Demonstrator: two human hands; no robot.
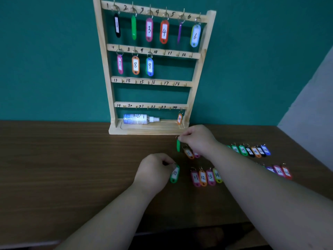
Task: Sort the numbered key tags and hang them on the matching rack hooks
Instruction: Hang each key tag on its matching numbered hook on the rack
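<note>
A wooden key rack (104,60) stands against a teal wall in the upper centre of the frame. Tags hang on hooks 1 to 9, an orange tag 24 (179,119) hangs at its lower right, and a spray bottle (138,119) lies in its base tray. Loose tags (206,177) lie in rows on the brown table (54,168), toward the right. At lower centre, the left hand (153,170) pinches the ring of green tag 10 (174,175). Just above, the right hand (197,139) pinches a second green tag (178,145), which hangs edge-on with its number unseen.
</note>
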